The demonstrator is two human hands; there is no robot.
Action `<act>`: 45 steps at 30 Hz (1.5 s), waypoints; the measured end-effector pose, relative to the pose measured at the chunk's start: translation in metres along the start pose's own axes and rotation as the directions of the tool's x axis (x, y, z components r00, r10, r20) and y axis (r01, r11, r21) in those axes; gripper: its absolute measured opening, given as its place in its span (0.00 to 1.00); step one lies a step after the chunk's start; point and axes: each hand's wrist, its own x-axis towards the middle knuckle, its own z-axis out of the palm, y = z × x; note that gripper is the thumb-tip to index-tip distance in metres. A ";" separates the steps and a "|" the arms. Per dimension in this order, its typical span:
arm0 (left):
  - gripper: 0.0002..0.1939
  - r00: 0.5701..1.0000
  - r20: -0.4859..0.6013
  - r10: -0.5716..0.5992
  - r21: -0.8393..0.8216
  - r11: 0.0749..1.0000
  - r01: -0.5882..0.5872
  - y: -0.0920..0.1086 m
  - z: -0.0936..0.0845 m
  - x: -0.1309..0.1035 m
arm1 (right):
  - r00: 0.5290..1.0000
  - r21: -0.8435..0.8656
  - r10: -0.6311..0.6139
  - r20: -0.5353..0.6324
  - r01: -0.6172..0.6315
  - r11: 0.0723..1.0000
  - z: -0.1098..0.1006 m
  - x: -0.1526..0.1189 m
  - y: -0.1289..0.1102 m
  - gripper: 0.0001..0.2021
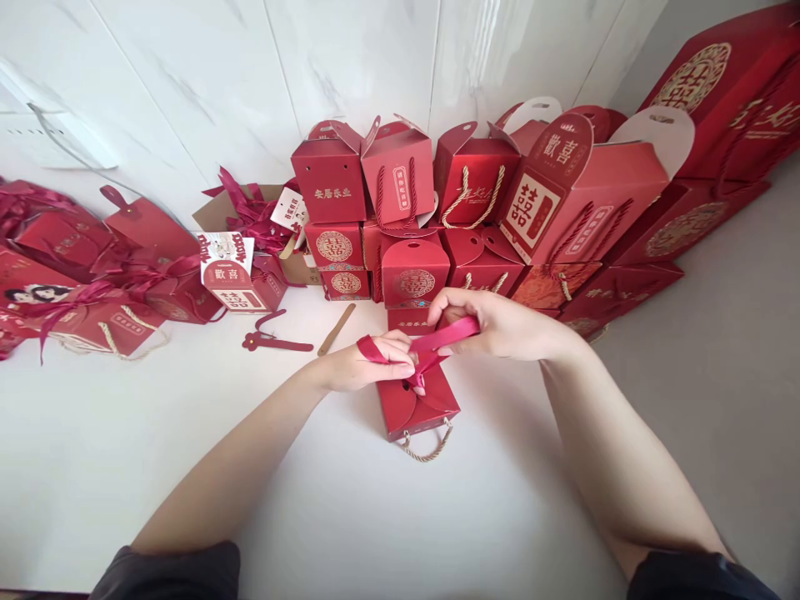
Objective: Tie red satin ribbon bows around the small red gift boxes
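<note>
A red gift box [417,406] with a gold rope handle [427,457] stands on the white table in front of me, its top flaps closed. Crimson ribbon [445,335] rises from the middle of its lid. My left hand [368,364] is closed on one part of the ribbon just above the lid, with a loop lying over its fingers. From the right, my right hand [484,327] pinches another stretch, held taut between the two hands. Part of the lid is hidden behind my left hand and the ribbon.
Stacked red gift boxes [415,279] line the marble-patterned wall. A flower-ended red strap [275,342] and a brown strip [336,329] lie left of my hands. Ribboned boxes [112,321] crowd the left, near an open carton of ribbons [250,208]. Large red bags [718,100] stand right.
</note>
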 end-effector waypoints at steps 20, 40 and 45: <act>0.15 1.000 -0.019 0.012 0.010 1.000 -0.012 -0.006 0.000 0.000 | 0.559 -0.115 -0.090 0.824 0.321 0.940 0.101 0.003 -0.025 0.08; 0.14 1.000 -0.027 0.004 0.019 1.000 -0.003 -0.007 0.001 0.000 | 0.952 0.209 0.305 0.040 -0.306 0.929 0.062 -0.017 0.009 0.19; 0.12 0.999 -0.032 -0.017 0.006 1.000 0.017 -0.006 -0.001 -0.001 | 0.940 0.250 0.336 0.060 -0.340 0.907 0.063 -0.014 0.013 0.17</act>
